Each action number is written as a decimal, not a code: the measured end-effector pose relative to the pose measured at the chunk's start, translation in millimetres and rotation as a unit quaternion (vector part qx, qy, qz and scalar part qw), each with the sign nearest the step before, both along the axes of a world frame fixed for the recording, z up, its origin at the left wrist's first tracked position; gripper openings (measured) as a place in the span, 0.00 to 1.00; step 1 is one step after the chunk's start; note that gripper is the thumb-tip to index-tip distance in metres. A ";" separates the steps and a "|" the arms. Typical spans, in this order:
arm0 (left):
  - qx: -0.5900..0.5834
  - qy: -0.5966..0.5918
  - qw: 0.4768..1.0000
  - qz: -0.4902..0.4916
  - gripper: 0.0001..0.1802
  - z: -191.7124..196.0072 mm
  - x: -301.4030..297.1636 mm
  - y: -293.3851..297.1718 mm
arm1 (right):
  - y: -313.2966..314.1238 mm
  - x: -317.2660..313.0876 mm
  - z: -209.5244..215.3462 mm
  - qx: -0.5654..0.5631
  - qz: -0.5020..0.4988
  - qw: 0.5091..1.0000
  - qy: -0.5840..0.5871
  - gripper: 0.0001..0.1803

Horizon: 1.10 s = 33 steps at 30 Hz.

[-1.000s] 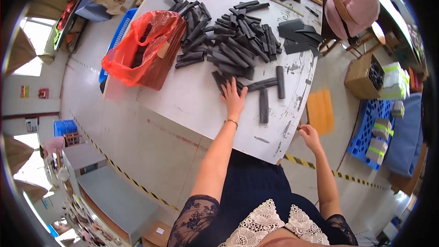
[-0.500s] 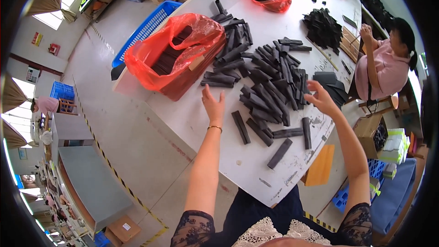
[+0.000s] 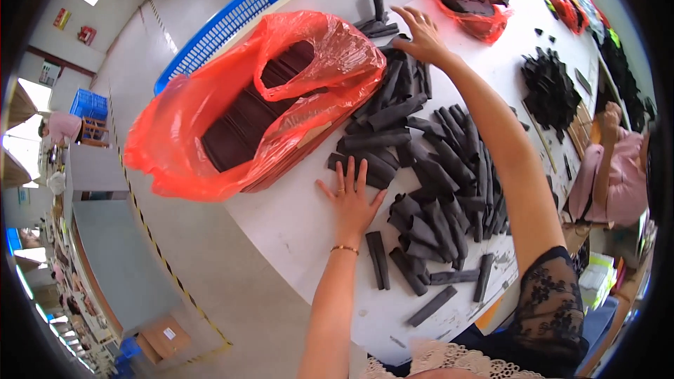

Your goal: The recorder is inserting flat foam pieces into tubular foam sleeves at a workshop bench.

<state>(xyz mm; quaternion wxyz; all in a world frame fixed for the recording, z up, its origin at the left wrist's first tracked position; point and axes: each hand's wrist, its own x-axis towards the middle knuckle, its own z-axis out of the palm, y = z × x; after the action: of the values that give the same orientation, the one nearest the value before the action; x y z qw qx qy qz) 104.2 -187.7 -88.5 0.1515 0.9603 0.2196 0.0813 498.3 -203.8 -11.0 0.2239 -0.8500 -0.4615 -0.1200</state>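
Head view: left hand (image 3: 349, 200) flat on table (image 3: 295, 224), fingers spread, touching tube pile (image 3: 428, 189) at frame centre. Right hand (image 3: 419, 31) upper centre, fingers loosely open over tubes, grip unclear. Red bag (image 3: 239, 105) left, still part full; most tubes unsorted, probably.

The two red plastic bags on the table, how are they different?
The big red bag lies near the left hand, at the table's near edge; the small red bag sits farther off, beyond the right hand. The big red bag gapes wide over a long dark stack; the small red bag shows a smaller dark heap. Both are shiny, crumpled and open.
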 end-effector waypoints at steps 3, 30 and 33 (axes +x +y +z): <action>-0.011 0.013 1.000 0.010 0.48 4.4 4.1 2.3 | 62.1 28.6 -20.0 -0.012 0.034 0.998 -0.056 0.40; -0.550 -0.456 0.694 0.085 0.41 188.0 2.7 -122.6 | -153.9 -240.8 140.4 -0.055 0.160 0.910 0.380 0.19; -0.545 -0.464 0.697 0.045 0.45 180.4 -33.2 -168.9 | -214.9 -276.3 150.7 0.005 0.160 0.919 0.360 0.18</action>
<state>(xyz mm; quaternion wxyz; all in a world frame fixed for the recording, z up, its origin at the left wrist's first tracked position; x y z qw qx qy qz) 71.0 -356.7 91.9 0.7271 0.5394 0.1705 0.3891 222.0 -418.7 139.8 0.3953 -0.7497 -0.4789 0.2289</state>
